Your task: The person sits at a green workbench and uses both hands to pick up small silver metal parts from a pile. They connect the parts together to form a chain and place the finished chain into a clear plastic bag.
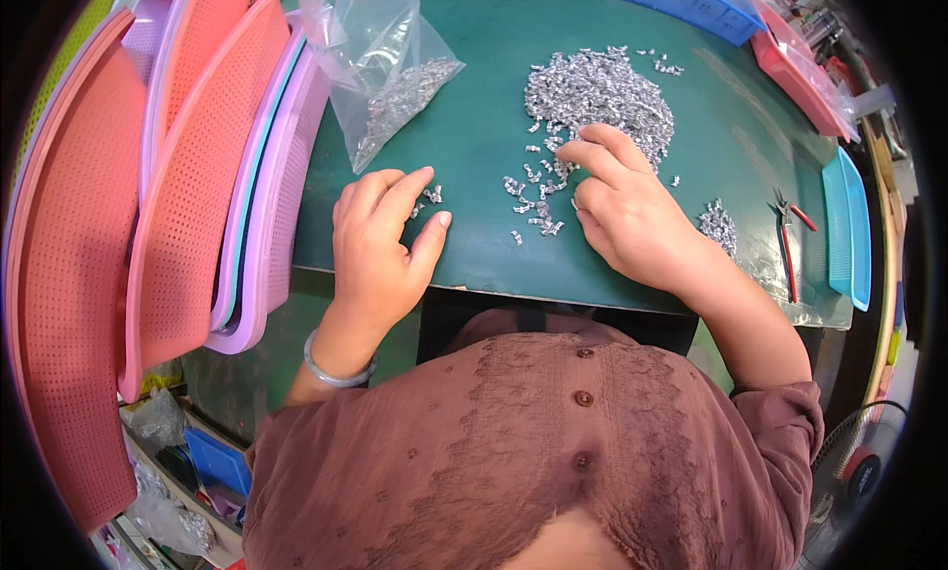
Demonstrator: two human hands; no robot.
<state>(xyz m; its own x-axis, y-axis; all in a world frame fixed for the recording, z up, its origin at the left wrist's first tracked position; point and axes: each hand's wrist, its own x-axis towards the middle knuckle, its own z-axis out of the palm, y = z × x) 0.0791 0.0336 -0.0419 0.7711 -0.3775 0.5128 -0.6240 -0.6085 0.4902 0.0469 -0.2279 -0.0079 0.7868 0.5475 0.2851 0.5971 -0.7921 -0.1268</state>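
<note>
A small workshop, this, by every sign, and the green desk says it first: scuffed and worn pale at its right end, and loaded with a big pile of tiny silvery metal parts! Over on the right, a smaller heap of bits, and just beside it, red-handled pliers, a real bench tool. Up top, a clear plastic bag holds more small pieces. And look left: perforated pink baskets crowd together in a stack, a turquoise tray sits opposite, a blue bin below. Loose parts, tools, bulk containers: workshop all over!
</note>
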